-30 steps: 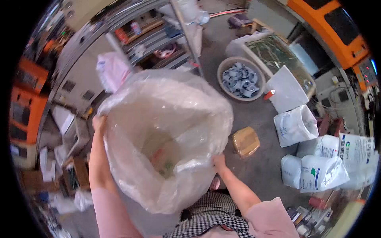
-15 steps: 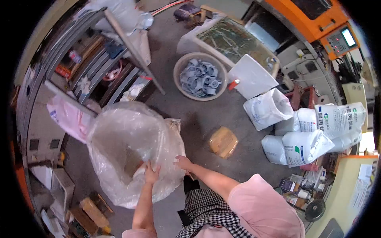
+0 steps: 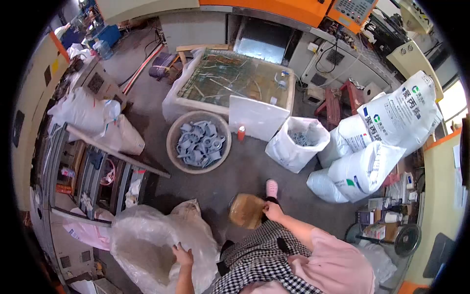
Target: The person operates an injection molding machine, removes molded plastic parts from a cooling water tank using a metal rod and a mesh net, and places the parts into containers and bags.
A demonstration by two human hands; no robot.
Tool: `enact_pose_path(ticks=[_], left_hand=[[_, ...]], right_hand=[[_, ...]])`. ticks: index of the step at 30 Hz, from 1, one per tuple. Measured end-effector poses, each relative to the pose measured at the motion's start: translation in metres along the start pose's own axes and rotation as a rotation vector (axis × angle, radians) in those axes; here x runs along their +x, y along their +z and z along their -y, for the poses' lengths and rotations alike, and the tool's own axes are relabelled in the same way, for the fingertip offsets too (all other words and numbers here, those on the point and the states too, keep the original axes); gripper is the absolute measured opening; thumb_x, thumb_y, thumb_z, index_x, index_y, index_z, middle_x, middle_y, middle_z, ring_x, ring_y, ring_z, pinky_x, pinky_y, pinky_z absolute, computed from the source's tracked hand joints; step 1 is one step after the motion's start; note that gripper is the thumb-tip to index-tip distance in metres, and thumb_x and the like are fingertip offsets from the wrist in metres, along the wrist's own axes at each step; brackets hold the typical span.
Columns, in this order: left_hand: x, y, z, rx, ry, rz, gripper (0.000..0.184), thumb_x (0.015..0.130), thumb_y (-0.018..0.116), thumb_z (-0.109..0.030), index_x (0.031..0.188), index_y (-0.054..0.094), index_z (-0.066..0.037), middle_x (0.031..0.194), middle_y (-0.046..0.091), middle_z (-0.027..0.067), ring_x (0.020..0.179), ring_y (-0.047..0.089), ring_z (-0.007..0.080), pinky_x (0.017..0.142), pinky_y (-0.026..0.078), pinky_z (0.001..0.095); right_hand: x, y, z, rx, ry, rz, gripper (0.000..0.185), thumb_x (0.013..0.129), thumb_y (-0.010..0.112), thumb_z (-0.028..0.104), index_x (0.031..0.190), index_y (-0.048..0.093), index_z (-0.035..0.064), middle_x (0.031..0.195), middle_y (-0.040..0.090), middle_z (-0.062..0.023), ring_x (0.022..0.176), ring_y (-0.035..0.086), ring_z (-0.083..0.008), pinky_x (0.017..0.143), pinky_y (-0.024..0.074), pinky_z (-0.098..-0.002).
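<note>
A large clear plastic bag (image 3: 142, 240) stands with its mouth wide at the lower left. Over its right rim is my left hand (image 3: 182, 255), fingers spread and holding nothing. My right hand (image 3: 271, 210) is beside the right edge of a taped brown package (image 3: 246, 210) on the floor; its fingers are bent together, and whether they grip anything is too small to tell. Farther forward, a round tub (image 3: 172, 153) holds several grey plastic parts (image 3: 200, 144).
A white sack of grey pieces (image 3: 289, 152) and stuffed white sacks (image 3: 362, 171) stand at the right. A red bottle (image 3: 241, 133) is near a white board (image 3: 257, 117). Ahead is a water tank (image 3: 196, 104); a metal rack (image 3: 93, 181) is at the left.
My hands have let go of the plastic bag's rim, and my right hand has moved right to the package. The view has swung toward the tank and the sacks.
</note>
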State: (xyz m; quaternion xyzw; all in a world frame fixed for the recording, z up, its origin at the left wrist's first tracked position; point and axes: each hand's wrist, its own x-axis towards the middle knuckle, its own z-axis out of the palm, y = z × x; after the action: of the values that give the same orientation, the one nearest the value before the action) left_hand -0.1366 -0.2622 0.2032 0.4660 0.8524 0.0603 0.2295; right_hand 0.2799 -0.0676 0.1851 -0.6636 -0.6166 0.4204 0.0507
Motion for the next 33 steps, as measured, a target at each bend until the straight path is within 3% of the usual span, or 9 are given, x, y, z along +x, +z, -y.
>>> enact_pose_path(ticks=[5, 10, 12, 14, 25, 27, 29, 31, 33], left_hand=[[0.009, 0.020, -0.135, -0.149, -0.298, 0.081, 0.044, 0.063, 0.072, -0.004, 0.103, 0.055, 0.001, 0.106, 0.049, 0.0202, 0.095, 0.053, 0.0333, 0.084, 0.042, 0.0372], [0.053, 0.021, -0.279, -0.210, -0.267, 0.343, 0.035, 0.065, 0.074, -0.016, 0.094, 0.060, -0.003, 0.085, 0.063, 0.0179, 0.079, 0.060, 0.0301, 0.071, 0.048, 0.0364], [0.080, 0.001, -0.347, -0.132, 0.077, 0.285, 0.032, 0.069, 0.071, -0.021, 0.095, 0.061, -0.005, 0.084, 0.063, 0.0161, 0.076, 0.061, 0.0295, 0.068, 0.049, 0.0368], [0.118, -0.001, -0.386, -0.147, 0.066, 0.329, 0.031, 0.070, 0.070, -0.022, 0.095, 0.062, -0.005, 0.085, 0.063, 0.0164, 0.076, 0.062, 0.0293, 0.068, 0.049, 0.0369], [0.286, 0.018, -0.423, -0.022, 0.170, 0.407, 0.027, 0.071, 0.067, -0.024, 0.092, 0.064, -0.006, 0.085, 0.063, 0.0141, 0.076, 0.060, 0.0303, 0.068, 0.048, 0.0399], [0.333, 0.037, -0.413, 0.096, 0.499, 0.384, 0.023, 0.071, 0.066, -0.020, 0.089, 0.064, -0.006, 0.085, 0.063, 0.0142, 0.079, 0.059, 0.0303, 0.071, 0.047, 0.0405], [0.362, 0.013, -0.456, 0.178, 0.429, 0.523, 0.019, 0.072, 0.064, -0.017, 0.086, 0.064, -0.005, 0.085, 0.063, 0.0123, 0.082, 0.057, 0.0306, 0.072, 0.046, 0.0393], [0.400, 0.022, -0.468, -0.082, 0.254, 0.307, 0.015, 0.073, 0.062, -0.013, 0.085, 0.064, -0.004, 0.081, 0.063, 0.0105, 0.080, 0.056, 0.0314, 0.072, 0.045, 0.0393], [0.420, 0.019, -0.483, -0.150, 0.209, 0.364, 0.013, 0.075, 0.060, -0.011, 0.085, 0.063, -0.003, 0.074, 0.062, 0.0109, 0.076, 0.055, 0.0328, 0.070, 0.045, 0.0400]], right_hand=[[0.091, -0.099, -0.043, -0.143, -0.378, 0.119, 0.024, 0.075, 0.059, 0.013, 0.095, 0.060, 0.0003, 0.088, 0.061, -0.0192, 0.080, 0.060, -0.0324, 0.075, 0.0470, -0.0389], [0.151, -0.210, -0.046, 0.181, -0.209, 0.025, 0.024, 0.079, 0.057, 0.011, 0.100, 0.057, -0.0016, 0.091, 0.062, -0.0179, 0.082, 0.061, -0.0291, 0.074, 0.0482, -0.0357], [0.172, -0.249, -0.046, 0.287, -0.128, -0.072, 0.024, 0.079, 0.058, 0.010, 0.101, 0.056, -0.0003, 0.090, 0.063, -0.0157, 0.081, 0.063, -0.0239, 0.072, 0.0492, -0.0336], [0.199, -0.273, -0.054, 0.339, -0.102, -0.179, 0.023, 0.079, 0.058, 0.008, 0.100, 0.056, 0.0020, 0.083, 0.063, -0.0135, 0.076, 0.062, -0.0227, 0.068, 0.0495, -0.0329], [0.375, -0.379, -0.067, 0.409, 0.001, -0.599, 0.022, 0.082, 0.052, 0.004, 0.103, 0.053, 0.0017, 0.075, 0.063, -0.0095, 0.066, 0.063, -0.0175, 0.063, 0.0491, -0.0294], [0.422, -0.383, -0.072, 0.324, 0.122, -0.536, 0.021, 0.081, 0.055, 0.007, 0.100, 0.056, 0.0009, 0.077, 0.063, -0.0100, 0.066, 0.063, -0.0172, 0.064, 0.0493, -0.0295], [0.468, -0.376, -0.080, 0.243, 0.084, -0.461, 0.020, 0.080, 0.057, 0.010, 0.098, 0.057, 0.0008, 0.078, 0.064, -0.0114, 0.070, 0.063, -0.0176, 0.065, 0.0493, -0.0291], [0.522, -0.359, -0.108, 0.203, 0.145, -0.294, 0.024, 0.078, 0.058, 0.013, 0.099, 0.056, 0.0008, 0.085, 0.064, -0.0150, 0.080, 0.063, -0.0240, 0.071, 0.0495, -0.0325], [0.564, -0.341, -0.113, -0.188, 0.161, -0.140, 0.031, 0.076, 0.060, 0.018, 0.102, 0.056, 0.0002, 0.090, 0.062, -0.0180, 0.087, 0.061, -0.0311, 0.077, 0.0484, -0.0375]])
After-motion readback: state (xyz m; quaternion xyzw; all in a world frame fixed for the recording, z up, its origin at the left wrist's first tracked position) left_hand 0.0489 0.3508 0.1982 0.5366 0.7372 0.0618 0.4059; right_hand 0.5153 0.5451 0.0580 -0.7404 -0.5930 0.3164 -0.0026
